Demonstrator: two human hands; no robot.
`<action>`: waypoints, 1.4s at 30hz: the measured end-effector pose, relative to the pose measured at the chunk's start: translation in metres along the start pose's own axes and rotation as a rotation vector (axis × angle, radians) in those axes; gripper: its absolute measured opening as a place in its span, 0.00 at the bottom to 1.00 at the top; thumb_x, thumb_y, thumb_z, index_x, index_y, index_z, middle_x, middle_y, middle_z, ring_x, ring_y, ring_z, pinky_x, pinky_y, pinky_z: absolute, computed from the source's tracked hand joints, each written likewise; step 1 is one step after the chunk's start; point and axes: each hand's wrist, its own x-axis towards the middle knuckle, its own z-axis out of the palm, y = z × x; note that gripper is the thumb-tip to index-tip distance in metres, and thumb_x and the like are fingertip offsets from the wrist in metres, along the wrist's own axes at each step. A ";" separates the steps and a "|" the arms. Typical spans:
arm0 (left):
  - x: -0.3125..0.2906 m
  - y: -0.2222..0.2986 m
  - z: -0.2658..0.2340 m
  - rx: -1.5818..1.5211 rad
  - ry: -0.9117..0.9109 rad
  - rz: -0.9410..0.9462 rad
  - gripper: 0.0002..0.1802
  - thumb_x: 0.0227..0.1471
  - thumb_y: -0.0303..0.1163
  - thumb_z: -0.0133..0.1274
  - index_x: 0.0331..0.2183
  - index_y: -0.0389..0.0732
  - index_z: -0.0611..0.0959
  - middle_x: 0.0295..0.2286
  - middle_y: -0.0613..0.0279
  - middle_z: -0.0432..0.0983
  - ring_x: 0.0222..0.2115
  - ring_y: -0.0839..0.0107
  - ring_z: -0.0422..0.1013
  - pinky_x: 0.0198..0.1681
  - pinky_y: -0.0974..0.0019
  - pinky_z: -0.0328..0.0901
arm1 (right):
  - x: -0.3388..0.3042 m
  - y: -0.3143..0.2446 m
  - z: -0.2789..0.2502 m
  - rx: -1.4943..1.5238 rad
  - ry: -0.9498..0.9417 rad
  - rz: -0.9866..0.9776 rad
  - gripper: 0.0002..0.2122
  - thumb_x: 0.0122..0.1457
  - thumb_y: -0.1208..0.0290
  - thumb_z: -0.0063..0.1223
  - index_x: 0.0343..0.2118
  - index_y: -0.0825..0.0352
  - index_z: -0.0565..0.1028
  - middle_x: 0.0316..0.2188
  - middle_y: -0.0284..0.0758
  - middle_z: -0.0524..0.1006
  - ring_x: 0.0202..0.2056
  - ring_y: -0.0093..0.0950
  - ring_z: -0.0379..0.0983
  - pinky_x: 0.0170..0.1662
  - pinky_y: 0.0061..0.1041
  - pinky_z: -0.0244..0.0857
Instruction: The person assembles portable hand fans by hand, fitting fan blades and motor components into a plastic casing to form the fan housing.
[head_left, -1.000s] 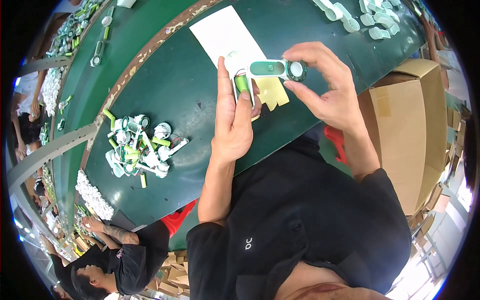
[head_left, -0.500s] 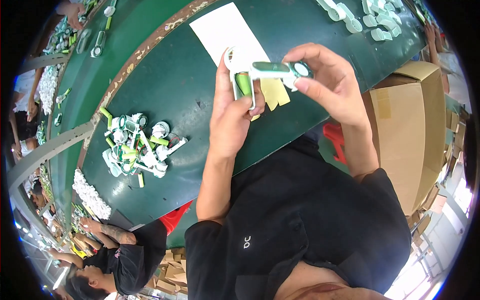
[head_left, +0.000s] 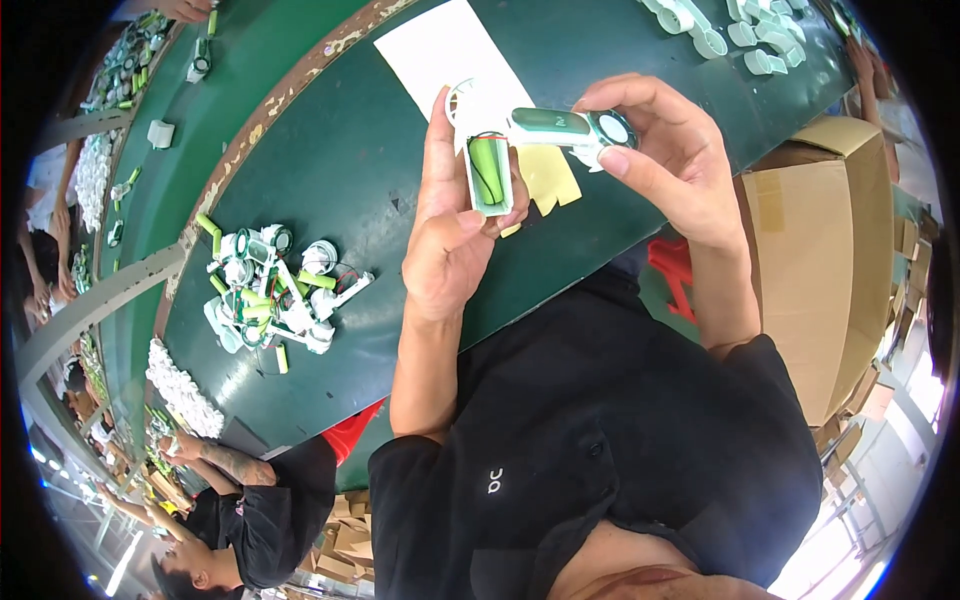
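Note:
My left hand (head_left: 440,245) holds a white plastic housing (head_left: 493,211) with its open side up; its far end is a round grille-like ring. Inside the handle part lies a green cylindrical battery (head_left: 486,170), with thin dark and red wires beside it. Between the thumb and fingers of my right hand (head_left: 685,165) is the round end of a green-and-white cover (head_left: 553,122). The cover's long end reaches left to the housing's upper part; whether they touch I cannot tell. Under both hands lie a white sheet (head_left: 435,50) and a yellow paper (head_left: 552,178).
A heap of wired parts with green batteries (head_left: 265,290) lies on the green table (head_left: 360,200) at left. Pale plastic shells (head_left: 765,35) sit at far right. Beyond the table's worn edge runs a green conveyor (head_left: 215,130). An open cardboard box (head_left: 810,270) stands right; a co-worker (head_left: 260,515) sits left.
My left thumb has slid down toward the housing's lower end, exposing more of the battery. The cover has shifted slightly up and right with my right hand. A white piece now shows on the conveyor.

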 end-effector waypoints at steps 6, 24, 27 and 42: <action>0.005 -0.002 0.001 -0.169 -0.047 -0.047 0.57 0.48 0.40 0.50 0.73 0.44 0.41 0.52 0.55 0.68 0.29 0.73 0.65 0.31 0.71 0.59 | -0.001 -0.003 0.004 -0.040 -0.019 0.002 0.14 0.62 0.81 0.59 0.51 0.73 0.76 0.46 0.33 0.77 0.45 0.21 0.74 0.47 0.22 0.71; -0.004 0.007 0.002 0.049 0.042 -0.031 0.55 0.49 0.35 0.50 0.73 0.45 0.42 0.46 0.56 0.69 0.29 0.72 0.66 0.31 0.69 0.63 | 0.004 -0.001 0.015 -0.119 0.072 0.093 0.14 0.69 0.76 0.51 0.55 0.72 0.75 0.43 0.32 0.78 0.43 0.19 0.74 0.46 0.21 0.69; -0.003 0.009 0.001 -0.052 -0.004 -0.029 0.58 0.47 0.41 0.52 0.73 0.45 0.42 0.45 0.56 0.69 0.26 0.70 0.65 0.29 0.69 0.62 | 0.004 -0.002 0.014 -0.111 0.061 0.089 0.15 0.69 0.73 0.52 0.56 0.70 0.75 0.41 0.31 0.79 0.42 0.18 0.73 0.46 0.20 0.69; -0.007 0.017 0.011 -0.028 0.005 -0.055 0.61 0.46 0.43 0.52 0.73 0.45 0.39 0.46 0.54 0.69 0.25 0.69 0.65 0.29 0.68 0.61 | 0.005 -0.005 0.016 -0.131 0.080 0.083 0.14 0.70 0.70 0.51 0.55 0.70 0.76 0.43 0.32 0.79 0.45 0.19 0.72 0.50 0.21 0.66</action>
